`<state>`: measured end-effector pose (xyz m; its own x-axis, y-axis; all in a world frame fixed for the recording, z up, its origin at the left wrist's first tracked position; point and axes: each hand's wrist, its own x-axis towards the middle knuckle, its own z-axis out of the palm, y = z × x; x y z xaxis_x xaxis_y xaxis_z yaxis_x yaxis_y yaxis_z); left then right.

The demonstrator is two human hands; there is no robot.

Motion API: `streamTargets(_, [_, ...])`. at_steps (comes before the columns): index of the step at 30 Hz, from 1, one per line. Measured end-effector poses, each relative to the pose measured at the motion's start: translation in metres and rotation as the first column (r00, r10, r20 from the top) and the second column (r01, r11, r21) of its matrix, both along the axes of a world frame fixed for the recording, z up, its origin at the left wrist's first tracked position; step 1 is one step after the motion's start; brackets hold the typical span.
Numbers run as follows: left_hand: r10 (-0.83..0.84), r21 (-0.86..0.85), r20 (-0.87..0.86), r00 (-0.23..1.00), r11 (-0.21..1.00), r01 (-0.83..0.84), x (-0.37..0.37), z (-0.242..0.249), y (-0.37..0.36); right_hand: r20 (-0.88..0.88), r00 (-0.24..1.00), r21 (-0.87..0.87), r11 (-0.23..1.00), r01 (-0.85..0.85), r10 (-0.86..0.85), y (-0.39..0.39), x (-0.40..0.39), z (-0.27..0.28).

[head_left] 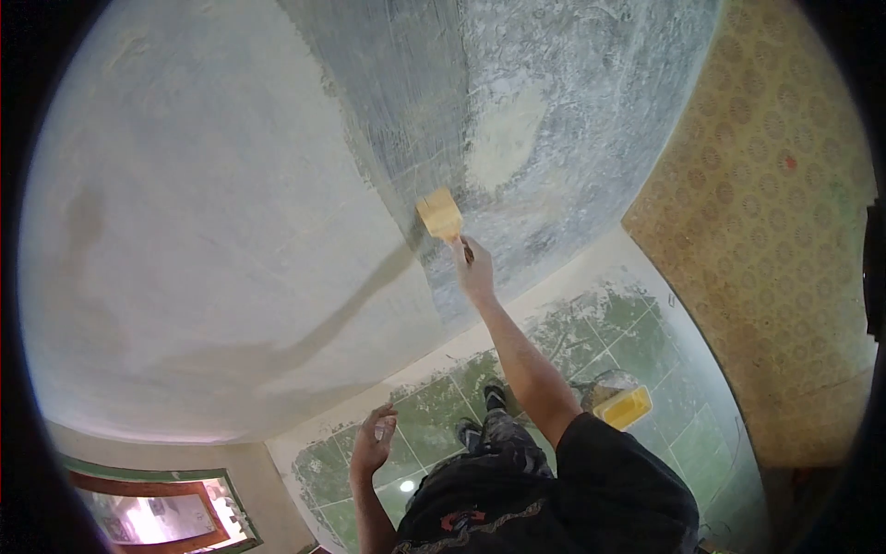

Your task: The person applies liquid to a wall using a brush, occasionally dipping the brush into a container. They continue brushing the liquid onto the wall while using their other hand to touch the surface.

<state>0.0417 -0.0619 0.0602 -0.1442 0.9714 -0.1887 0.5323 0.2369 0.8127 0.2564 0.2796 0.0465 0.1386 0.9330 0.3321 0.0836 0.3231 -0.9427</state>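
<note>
My right hand (pixel 474 270) is closed round the handle of a wide, square-headed yellow putty knife (pixel 439 214). Its flat head lies against or very near the wall (pixel 231 185), at the lower end of a darker grey strip (pixel 406 102); exact contact cannot be made out. Left of that strip the wall is smooth and pale, while its right side is rough and mottled with a cream patch (pixel 506 138). Low in front of my body, my left hand (pixel 375 438) hangs with fingers apart and whitish smears on them, holding nothing.
Green floor tiles (pixel 429 420) under my feet carry white splatter along the wall's base. A yellow rectangular container (pixel 624 407) stands on the floor to my right. Patterned yellow-brown sheeting (pixel 766 231) covers the right side. A wood-framed window (pixel 157 512) is at lower left.
</note>
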Motion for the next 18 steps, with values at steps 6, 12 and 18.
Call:
streamTargets(6, [0.037, -0.054, -0.049, 0.998, 0.998, -0.040, 0.006, 0.019, 0.046, 0.300, 0.952, -0.444, 0.877, 0.186, -0.050, 0.003, 0.023, -0.195])
streamTargets(12, [0.001, -0.013, -0.029, 1.000, 1.000, -0.001, 0.022, 0.018, 0.090, 0.418, 0.893, -0.421, 0.907, 0.030, 0.164, 0.051, 0.035, -0.129])
streamTargets(18, [-0.042, 0.050, 0.033, 0.999, 0.998, 0.041, 0.037, 0.018, 0.124, 0.212, 0.927, -0.324, 0.917, -0.232, 0.310, 0.037, 0.063, 0.112])
